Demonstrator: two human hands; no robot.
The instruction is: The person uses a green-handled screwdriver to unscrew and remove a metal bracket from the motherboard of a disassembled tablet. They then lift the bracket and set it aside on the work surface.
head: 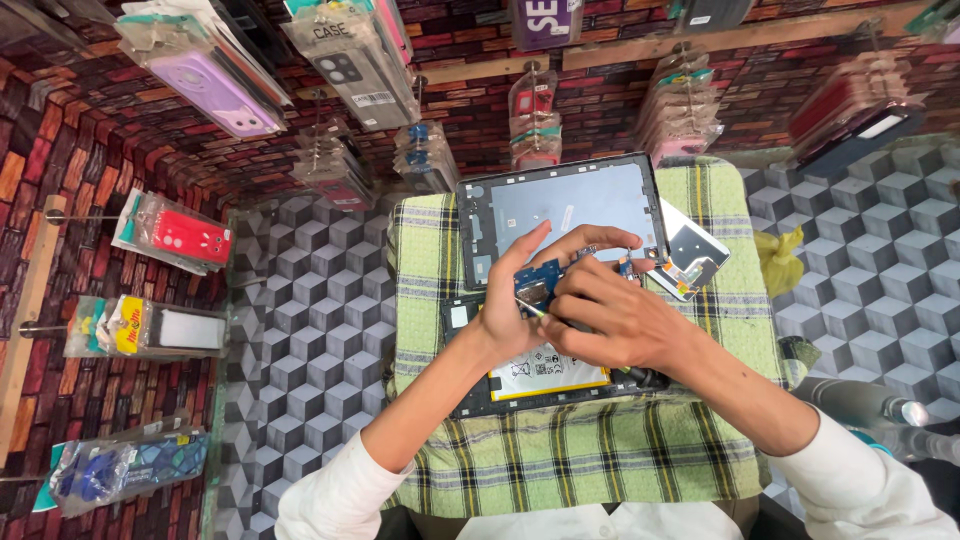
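Observation:
An opened tablet lies on a green checked cloth (560,450): its back shell with a white battery (545,378) sits under my hands, and the detached screen panel (565,205) rests just beyond. My left hand (515,300) holds a small blue circuit board (537,285) over the shell, fingers wrapped around its left side. My right hand (615,315) grips a thin tool with a yellowish tip (533,309) and touches it to the board. My right hand hides most of the tool.
A small white part (690,255) lies to the right of the screen panel. A yellow crumpled piece (783,262) sits on the cube-patterned counter (300,330). Packaged phone cases (210,90) hang on the brick-patterned wall (60,160). A dark cylindrical object (870,400) lies at right.

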